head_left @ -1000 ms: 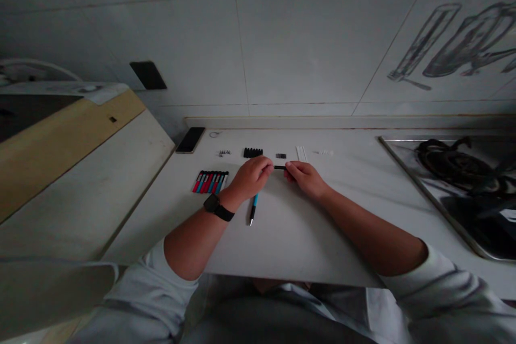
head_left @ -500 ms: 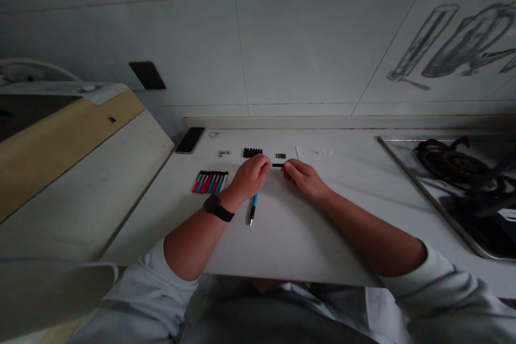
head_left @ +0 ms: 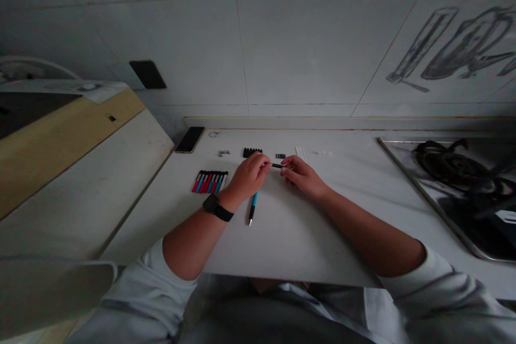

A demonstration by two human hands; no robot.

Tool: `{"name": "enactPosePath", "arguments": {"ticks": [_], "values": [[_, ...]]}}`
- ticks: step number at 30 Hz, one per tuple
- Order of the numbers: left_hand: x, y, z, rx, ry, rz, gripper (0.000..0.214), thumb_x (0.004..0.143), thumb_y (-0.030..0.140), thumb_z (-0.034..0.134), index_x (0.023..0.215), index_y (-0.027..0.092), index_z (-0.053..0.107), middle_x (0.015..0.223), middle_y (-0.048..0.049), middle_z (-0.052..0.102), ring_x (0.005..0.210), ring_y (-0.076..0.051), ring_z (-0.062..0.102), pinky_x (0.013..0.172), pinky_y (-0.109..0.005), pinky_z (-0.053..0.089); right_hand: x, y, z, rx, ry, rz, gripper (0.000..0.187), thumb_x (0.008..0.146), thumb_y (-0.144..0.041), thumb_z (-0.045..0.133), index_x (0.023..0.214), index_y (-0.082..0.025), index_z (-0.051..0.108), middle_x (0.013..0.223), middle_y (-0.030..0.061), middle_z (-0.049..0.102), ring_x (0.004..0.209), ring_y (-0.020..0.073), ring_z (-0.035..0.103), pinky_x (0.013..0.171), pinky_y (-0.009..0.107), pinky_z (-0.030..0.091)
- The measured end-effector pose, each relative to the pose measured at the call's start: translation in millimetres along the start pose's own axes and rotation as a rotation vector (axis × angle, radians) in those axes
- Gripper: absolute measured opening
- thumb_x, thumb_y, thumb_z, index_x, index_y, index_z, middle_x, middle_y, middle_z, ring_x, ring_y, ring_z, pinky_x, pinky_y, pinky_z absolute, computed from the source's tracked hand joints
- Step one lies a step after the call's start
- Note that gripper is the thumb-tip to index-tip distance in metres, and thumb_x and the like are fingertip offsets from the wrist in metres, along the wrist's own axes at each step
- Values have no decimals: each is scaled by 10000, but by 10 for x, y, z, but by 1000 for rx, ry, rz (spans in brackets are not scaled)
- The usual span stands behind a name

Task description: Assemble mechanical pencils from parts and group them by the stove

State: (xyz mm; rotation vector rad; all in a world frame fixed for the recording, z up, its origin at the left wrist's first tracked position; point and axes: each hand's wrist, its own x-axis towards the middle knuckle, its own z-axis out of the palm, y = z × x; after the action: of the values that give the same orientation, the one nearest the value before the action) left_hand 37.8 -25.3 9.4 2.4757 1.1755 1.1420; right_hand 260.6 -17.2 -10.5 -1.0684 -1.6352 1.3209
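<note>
Between my two hands a short black pen part [head_left: 277, 165] lies level, a pale bit showing at its left end. My left hand [head_left: 252, 173], with a dark watch on the wrist, pinches that end. At the other end the thumb and fingers of my right hand [head_left: 301, 174] close on it. Just below my left hand a blue and black pen [head_left: 253, 208] rests on the counter, its upper end hidden. Behind the hands are a row of black pieces [head_left: 252, 152], small dark pieces [head_left: 280, 156] and thin white sticks [head_left: 300, 153].
Red and blue pen barrels [head_left: 209, 182] lie side by side at left, with small metal pieces [head_left: 223, 153] behind them. Tiny pale pieces [head_left: 322, 152] are at right. A phone [head_left: 189, 140] and a ring [head_left: 214, 134] lie near the wall. A gas stove [head_left: 443, 177] borders the right.
The black pen part has tilted slightly, and a pale bit now shows at its left end. My right fingers have shifted and loosened a little around it.
</note>
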Motion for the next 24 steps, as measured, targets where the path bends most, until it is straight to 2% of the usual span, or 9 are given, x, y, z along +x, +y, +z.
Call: {"name": "enactPosePath", "arguments": {"ticks": [4, 6, 8, 10, 14, 18, 24], "values": [[-4, -13, 6, 2, -1, 13, 111, 1052, 234, 496, 990, 213, 585, 1009, -68, 632, 974, -209, 618, 876, -356, 525, 8, 36, -2, -33, -19, 57, 444, 959, -657, 520, 894, -222, 586, 795, 24, 646, 672, 153, 577, 586, 280, 451], [-5, -20, 8, 2, 0, 11, 103, 1046, 230, 506, 990, 214, 591, 1013, -69, 635, 979, -210, 623, 872, -355, 529, 15, 54, 2, -21, -16, 29, 398, 936, -627, 580, 913, -231, 575, 817, 16, 647, 668, 149, 574, 584, 278, 443], [-5, -24, 8, 1, 4, 10, 96, 1042, 222, 512, 994, 213, 595, 1018, -69, 636, 975, -207, 626, 869, -352, 532, 20, 58, 6, 11, -2, 2, 377, 884, -585, 673, 1023, -250, 567, 884, 8, 661, 675, 147, 582, 578, 273, 439], [-5, -23, 5, -1, 9, 13, 93, 1041, 211, 515, 1004, 210, 600, 1026, -68, 635, 975, -202, 627, 871, -350, 531, 21, 53, 9, 15, -4, 9, 389, 888, -583, 667, 1070, -254, 567, 903, 13, 671, 680, 152, 587, 584, 279, 442], [-8, -12, -8, -9, 10, 18, 75, 1035, 207, 538, 1011, 204, 609, 1032, -66, 636, 987, -200, 624, 883, -351, 528, 23, 51, 16, -46, -32, 23, 385, 968, -599, 523, 901, -225, 582, 784, 19, 642, 658, 153, 561, 609, 295, 442], [-13, -9, 8, -45, 21, -20, 73, 1022, 198, 560, 978, 203, 618, 1010, -54, 634, 942, -184, 627, 872, -337, 531, 39, 75, 22, 4, 16, -44, 301, 882, -504, 655, 994, -245, 550, 837, -3, 645, 659, 145, 578, 602, 286, 442], [22, -21, -22, -112, 104, -100, 110, 1025, 217, 557, 941, 201, 628, 966, -41, 642, 902, -170, 627, 837, -314, 543, 60, 94, -26, -20, 131, -92, 296, 849, -456, 671, 1017, -255, 533, 828, -8, 657, 678, 150, 592, 643, 299, 475]]}}
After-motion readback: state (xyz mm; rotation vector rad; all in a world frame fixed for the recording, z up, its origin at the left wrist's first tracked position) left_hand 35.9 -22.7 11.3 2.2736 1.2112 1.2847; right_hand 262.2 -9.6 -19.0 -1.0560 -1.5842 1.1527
